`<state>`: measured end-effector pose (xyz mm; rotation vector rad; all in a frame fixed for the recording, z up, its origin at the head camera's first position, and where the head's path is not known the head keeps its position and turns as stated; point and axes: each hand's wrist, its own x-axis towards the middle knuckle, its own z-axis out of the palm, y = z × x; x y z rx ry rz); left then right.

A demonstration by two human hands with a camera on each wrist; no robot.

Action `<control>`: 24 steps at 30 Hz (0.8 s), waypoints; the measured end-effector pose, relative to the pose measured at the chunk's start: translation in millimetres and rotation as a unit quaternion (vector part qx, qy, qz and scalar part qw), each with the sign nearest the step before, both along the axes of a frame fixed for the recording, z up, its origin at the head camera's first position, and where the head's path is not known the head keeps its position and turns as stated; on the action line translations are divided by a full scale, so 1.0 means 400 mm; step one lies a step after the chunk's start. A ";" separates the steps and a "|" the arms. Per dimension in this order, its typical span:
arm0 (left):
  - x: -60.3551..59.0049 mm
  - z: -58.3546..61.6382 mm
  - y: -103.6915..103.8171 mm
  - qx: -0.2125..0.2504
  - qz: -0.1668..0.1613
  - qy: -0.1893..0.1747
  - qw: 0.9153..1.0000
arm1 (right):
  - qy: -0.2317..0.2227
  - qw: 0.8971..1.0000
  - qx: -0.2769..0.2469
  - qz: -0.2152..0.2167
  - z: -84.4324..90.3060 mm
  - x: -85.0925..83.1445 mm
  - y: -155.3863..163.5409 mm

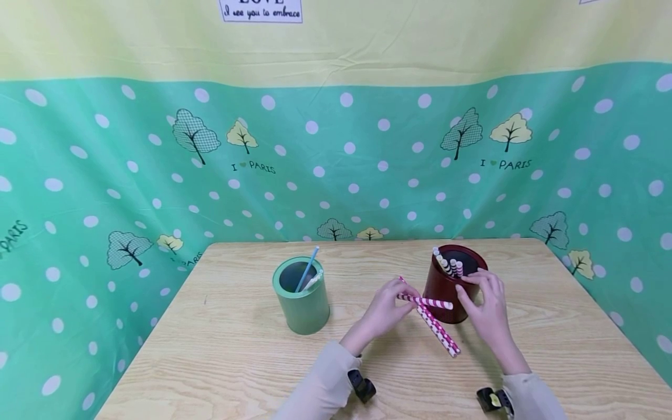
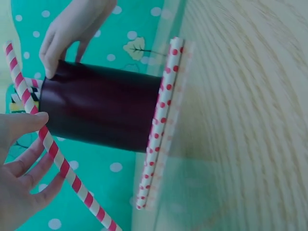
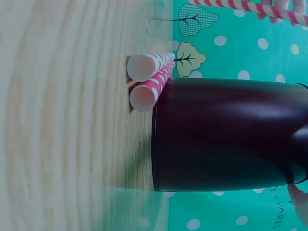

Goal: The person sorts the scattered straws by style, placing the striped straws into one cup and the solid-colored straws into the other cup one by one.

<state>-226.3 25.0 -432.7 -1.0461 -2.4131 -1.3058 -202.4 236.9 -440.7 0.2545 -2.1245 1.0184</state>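
My left hand (image 1: 403,295) pinches a red-and-white striped straw (image 1: 426,302) near one end and holds it level in front of the dark red cup (image 1: 450,291). The same striped straw (image 2: 54,150) crosses my fingertips (image 2: 30,121) in the left wrist view. My right hand (image 1: 476,287) grips the dark red cup's rim, fingers (image 2: 57,45) on top and the thumb (image 3: 300,202) on the side. Several straws stand inside the cup. Two dotted straws (image 1: 438,330) lie on the table against the cup's base (image 3: 144,82).
A green cup (image 1: 301,298) with a blue straw (image 1: 307,268) and a white straw stands to the left on the wooden table (image 1: 236,350). A green dotted cloth (image 1: 336,163) hangs behind the table.
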 end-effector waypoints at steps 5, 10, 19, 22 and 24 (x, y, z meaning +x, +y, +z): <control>0.007 0.020 0.006 0.044 0.004 0.008 0.999 | 0.010 1.000 0.001 0.000 -0.001 0.000 -0.001; 0.018 0.047 0.011 0.087 0.000 -0.001 0.996 | 0.016 1.000 0.000 0.003 0.000 0.000 -0.001; 0.060 0.128 0.017 0.155 -0.010 -0.052 0.986 | 0.015 1.000 0.004 0.000 -0.001 -0.001 0.000; 0.082 0.173 0.015 0.185 -0.013 -0.053 0.981 | 0.009 1.000 0.002 -0.001 0.001 -0.001 0.000; 0.089 0.194 0.015 0.206 -0.016 -0.043 0.978 | 0.005 1.000 0.001 -0.001 0.002 0.000 -0.001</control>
